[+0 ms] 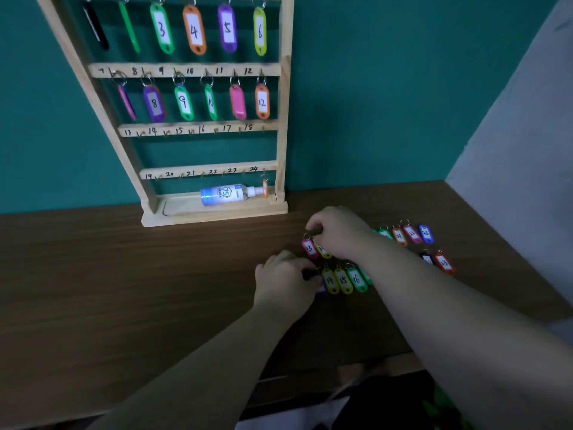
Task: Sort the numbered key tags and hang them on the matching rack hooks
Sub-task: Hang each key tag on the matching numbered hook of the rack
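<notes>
a pale wooden rack [284, 119] stands on a dark, grainy wooden table [124, 290] against a teal wall [372, 88]. its four slim crossbars carry handwritten numbers and small metal hooks. oval plastic tags with paper inserts hang by steel rings on the rack's two upper rows, among them an orange tag 4 [194, 30] and a green tag 9 [184, 102]. the rack's row numbered 13 to 18 holds bare hooks. on the rack's lowest row a small orange tag [265, 188] hangs at the right end, edge-on. beside it a glossy white and blue spray bottle [226, 195] lies on its side in the rack's base tray.

just in front of the rack's right foot, the right hand [338, 234] pinches the ring of the pink tag 13 [309, 248] between thumb and forefinger. the tag itself lies flat on the table. nearer to me than the rack, the left hand [285, 280] curls its fingers over something dark, with a purple edge showing beneath. i cannot tell whether it grips it. beside that hand lie a yellow tag 14 [330, 280], a yellow tag 15 [343, 280] and a green tag 16 [357, 279], side by side. further right of the rack lie an orange tag 21 [399, 236], a pink tag 22 [412, 234], a blue tag [426, 233] and a red tag [444, 262].
</notes>
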